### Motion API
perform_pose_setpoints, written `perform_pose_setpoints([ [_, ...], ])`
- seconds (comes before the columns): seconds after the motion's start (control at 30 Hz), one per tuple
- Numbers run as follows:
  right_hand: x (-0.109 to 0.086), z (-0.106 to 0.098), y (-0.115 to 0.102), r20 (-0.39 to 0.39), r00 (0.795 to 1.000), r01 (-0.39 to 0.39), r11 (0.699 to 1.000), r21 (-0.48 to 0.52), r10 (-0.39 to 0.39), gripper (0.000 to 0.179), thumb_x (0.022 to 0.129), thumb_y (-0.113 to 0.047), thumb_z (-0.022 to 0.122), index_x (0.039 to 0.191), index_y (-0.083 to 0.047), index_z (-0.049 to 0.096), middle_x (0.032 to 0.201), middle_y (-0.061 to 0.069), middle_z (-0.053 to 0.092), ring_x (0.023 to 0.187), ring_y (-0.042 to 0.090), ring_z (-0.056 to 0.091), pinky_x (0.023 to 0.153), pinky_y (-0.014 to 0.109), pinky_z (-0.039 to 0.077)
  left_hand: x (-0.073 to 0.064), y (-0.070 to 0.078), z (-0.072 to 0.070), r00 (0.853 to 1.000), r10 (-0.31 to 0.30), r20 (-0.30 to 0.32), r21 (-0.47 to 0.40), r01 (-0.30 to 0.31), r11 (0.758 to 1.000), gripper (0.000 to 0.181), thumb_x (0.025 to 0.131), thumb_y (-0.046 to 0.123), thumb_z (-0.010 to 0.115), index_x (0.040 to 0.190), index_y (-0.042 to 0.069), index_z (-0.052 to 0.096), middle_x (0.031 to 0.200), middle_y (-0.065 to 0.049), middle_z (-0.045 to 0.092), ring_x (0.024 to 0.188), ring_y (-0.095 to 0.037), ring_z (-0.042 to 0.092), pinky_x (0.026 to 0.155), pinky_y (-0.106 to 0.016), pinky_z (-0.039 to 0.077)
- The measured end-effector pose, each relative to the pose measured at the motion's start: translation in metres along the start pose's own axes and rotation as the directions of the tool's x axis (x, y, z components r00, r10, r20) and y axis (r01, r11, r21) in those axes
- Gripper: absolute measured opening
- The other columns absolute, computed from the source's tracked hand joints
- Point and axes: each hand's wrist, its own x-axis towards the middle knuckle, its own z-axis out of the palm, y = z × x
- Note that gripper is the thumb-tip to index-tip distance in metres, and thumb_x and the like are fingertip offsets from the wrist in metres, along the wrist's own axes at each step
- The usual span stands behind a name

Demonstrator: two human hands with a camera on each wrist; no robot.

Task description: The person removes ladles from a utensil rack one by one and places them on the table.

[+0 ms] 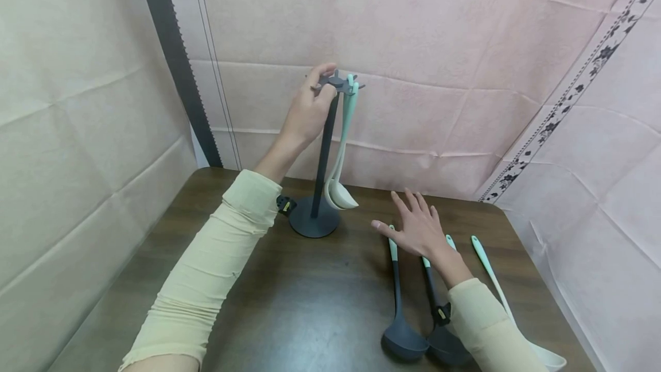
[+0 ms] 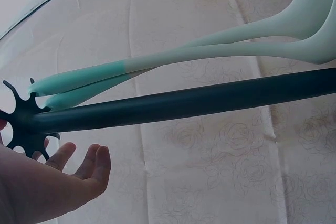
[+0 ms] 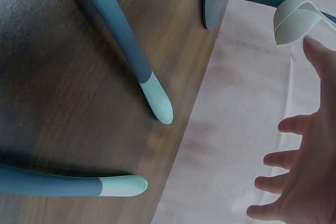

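Rack (image 1: 324,154) stands at the rear of the tabletop (image 1: 289,291), its round base (image 1: 314,227) appearing flat. Left hand (image 1: 302,113) pinches the hook ring (image 1: 338,82) between thumb and fingers. Two pale ladles (image 1: 341,195) with mint handles hang together on the opposite side. Right hand (image 1: 418,228) is spread and holds nothing, above the handles of the dark ladles (image 1: 405,337) and near a pale utensil (image 1: 493,274); a further mint handle tip (image 1: 450,241) shows beside the wrist.

Caution: the hanging load sits on one side. A sideways pull on the ring could tip the base; a jerk could swing the ladles together or unhook them. Lowering the right forearm carelessly could drag the utensils beneath out of place.
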Motion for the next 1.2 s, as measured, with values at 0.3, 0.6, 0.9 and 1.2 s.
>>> perform_pose_setpoints([
  [0.3,0.000,-0.006,-0.004,-0.051,0.999,0.002,1.000,-0.003,-0.002,0.100,0.094,-0.082,0.048,0.170,-0.021,0.026,0.175,0.015,0.018,0.160,0.044,0.011,0.121,0.073,0.012,0.000,-0.001,0.000,1.000,-0.001,-0.001,0.001,0.001,1.000,0.054,0.105,0.028,0.039,0.159,0.022,0.046,0.160,0.002,0.049,0.140,-0.018,0.049,0.112,-0.043,0.040],
  [0.6,-0.002,-0.018,-0.011,-0.083,0.996,0.016,1.000,0.023,-0.014,0.100,0.094,-0.081,0.051,0.170,-0.022,0.025,0.175,0.015,0.019,0.161,0.042,0.011,0.121,0.072,0.012,0.001,-0.002,0.001,1.000,0.011,-0.001,-0.015,-0.011,1.000,0.054,0.105,0.028,0.039,0.158,0.023,0.047,0.162,0.001,0.048,0.136,-0.018,0.049,0.109,-0.042,0.040],
  [0.9,-0.007,-0.023,-0.013,-0.099,0.995,0.018,0.998,0.053,-0.013,0.099,0.094,-0.079,0.053,0.170,-0.021,0.026,0.175,0.014,0.019,0.161,0.041,0.011,0.121,0.072,0.014,0.002,-0.002,0.003,0.993,0.013,-0.116,-0.013,-0.014,1.000,0.061,0.098,0.023,0.049,0.159,0.024,0.044,0.158,-0.006,0.040,0.133,-0.017,0.045,0.105,-0.032,0.042],
  [1.2,-0.007,-0.034,-0.017,-0.092,0.996,0.013,0.996,0.088,-0.005,0.096,0.096,-0.077,0.052,0.171,-0.024,0.023,0.175,0.014,0.020,0.162,0.040,0.010,0.121,0.072,0.013,-0.004,0.000,0.009,0.958,0.097,-0.270,0.114,-0.068,0.991,0.062,0.100,0.032,0.055,0.158,0.015,0.042,0.153,-0.003,0.045,0.138,-0.013,0.044,0.112,-0.031,0.037],
])
